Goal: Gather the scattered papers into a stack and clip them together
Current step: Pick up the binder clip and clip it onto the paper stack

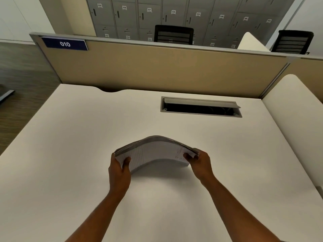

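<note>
One bench (70, 145), pale and wide, takes up most of the view; far edge meets a tan partition (157, 67) with a blue "010" sign (65, 44) at far left. Grey lockers (174, 13) and two dark chairs sit beyond it. An open cable hatch (201, 107) is set into the bench, far right of centre.

Papers (157, 151) are all in one stack now, near the centre of the bench, held between both my hands and bowed upward in the middle. Looks like the near long edge is close to or touching the bench, can't tell for sure. No loose sheets visible anywhere else on the bench, so I judge gathering is done or nearly so; edges on the left end look slightly fanned, so squaring up probably in progress.

My left hand (119, 169) grips the left end of the stack, thumb on the near face, fingers curled behind. My right hand (199, 163) grips the right end the same way.

No clip in view anywhere. Clipping not yet done, and that is what's left, after tapping the edges flush.
</note>
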A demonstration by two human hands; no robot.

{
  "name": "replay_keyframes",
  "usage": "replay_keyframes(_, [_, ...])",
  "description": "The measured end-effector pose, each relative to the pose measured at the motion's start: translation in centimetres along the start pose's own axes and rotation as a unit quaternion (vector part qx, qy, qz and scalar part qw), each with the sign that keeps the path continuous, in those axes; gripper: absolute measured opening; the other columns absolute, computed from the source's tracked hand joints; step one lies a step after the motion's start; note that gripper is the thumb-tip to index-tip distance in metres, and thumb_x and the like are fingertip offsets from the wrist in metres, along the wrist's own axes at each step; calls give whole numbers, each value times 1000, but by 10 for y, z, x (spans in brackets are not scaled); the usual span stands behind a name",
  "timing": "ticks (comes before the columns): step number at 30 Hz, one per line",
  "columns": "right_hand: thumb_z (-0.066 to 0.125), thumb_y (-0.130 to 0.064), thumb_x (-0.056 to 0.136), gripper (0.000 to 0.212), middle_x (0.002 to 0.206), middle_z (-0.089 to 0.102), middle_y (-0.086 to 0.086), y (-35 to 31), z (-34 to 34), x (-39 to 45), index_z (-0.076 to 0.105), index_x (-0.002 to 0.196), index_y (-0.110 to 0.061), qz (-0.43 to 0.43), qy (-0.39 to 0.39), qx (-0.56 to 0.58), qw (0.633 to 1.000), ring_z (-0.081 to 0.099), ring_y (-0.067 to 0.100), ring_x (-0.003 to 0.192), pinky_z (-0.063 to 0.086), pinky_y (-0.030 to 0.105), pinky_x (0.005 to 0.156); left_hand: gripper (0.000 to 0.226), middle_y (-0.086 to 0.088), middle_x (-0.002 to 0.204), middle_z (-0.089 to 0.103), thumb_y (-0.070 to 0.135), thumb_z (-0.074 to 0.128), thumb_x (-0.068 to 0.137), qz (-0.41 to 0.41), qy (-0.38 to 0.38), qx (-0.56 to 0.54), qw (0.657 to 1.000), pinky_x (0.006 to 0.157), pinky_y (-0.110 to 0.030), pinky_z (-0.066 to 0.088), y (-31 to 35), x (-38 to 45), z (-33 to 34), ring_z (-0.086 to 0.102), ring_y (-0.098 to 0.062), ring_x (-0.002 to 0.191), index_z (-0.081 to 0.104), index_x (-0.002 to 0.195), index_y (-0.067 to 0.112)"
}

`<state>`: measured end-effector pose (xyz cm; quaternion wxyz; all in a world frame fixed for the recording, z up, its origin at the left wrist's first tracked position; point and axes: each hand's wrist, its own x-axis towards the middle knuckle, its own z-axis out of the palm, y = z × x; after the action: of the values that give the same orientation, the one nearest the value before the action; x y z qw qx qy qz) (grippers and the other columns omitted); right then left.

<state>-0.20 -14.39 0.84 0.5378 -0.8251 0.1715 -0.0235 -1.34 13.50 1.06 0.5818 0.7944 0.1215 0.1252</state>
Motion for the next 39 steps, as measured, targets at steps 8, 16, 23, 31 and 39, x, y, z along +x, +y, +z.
replay_keyframes(8, [70,-18,95,30,94,71,-7,36,26,-32,69,121,-3,-18,69,-39,997,64,3,83,49,9,78,41,7,114,59,20,65,91,-35,-13,15,999,90,-24,45,-11,-13,-5,55,-9,102,50,129,16])
replay_keyframes(16, [77,-17,90,42,103,68,-10,8,13,-27,56,124,-25,-3,116,66,991,68,12,96,57,18,75,38,-4,114,64,22,66,91,-71,-31,4,997,81,-39,57,-9,5,-7,61,-23,103,53,126,12])
replay_keyframes(23, [89,-13,69,85,130,69,14,-18,33,-27,50,144,-13,176,-9,489,855,65,32,123,52,49,106,49,-11,117,62,24,67,89,-182,-95,-167,964,72,-24,60,-12,-3,2,62,-28,107,47,131,9])
replay_keyframes(31, [75,-4,86,25,101,79,-2,-52,27,-27,70,107,-15,41,21,366,930,74,21,95,60,31,81,82,-5,133,61,38,82,65,-250,-84,-201,943,97,-38,50,-12,-16,0,56,-25,125,48,135,12])
replay_keyframes(39, [68,-8,94,18,91,78,-11,-61,15,-29,69,102,-24,-46,1,241,969,74,17,88,63,30,73,21,9,106,67,10,53,98,91,-56,-12,994,80,-23,53,71,14,5,62,-7,99,61,115,19])
